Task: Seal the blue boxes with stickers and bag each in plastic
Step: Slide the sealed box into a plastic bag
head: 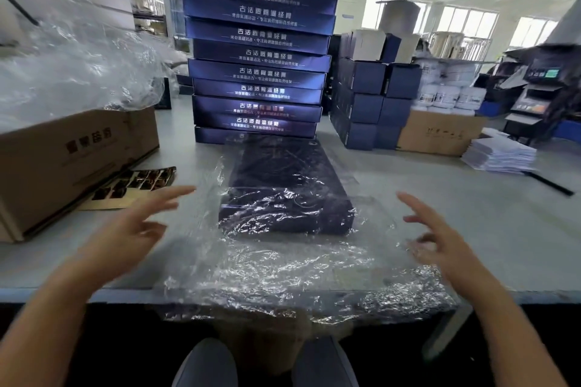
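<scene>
Box point(284, 185) in bag point(283, 264) — stack point(261, 50) behind.

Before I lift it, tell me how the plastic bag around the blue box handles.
The plastic bag looks thin and crinkled, so probably floppy. Its glossy film may be slippery, and the blue box inside could slide toward the loose end.

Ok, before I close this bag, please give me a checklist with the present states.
1. Blue box inside the plastic bag: ok.
2. Sticker seal on the box: cannot tell, the plastic glares.
3. Left hand free, fingers straight: ok.
4. Right hand free: ok, though it may touch the bag.
5. Bag's loose end lying on the table: not ok, it hangs crumpled over the near edge.
</scene>
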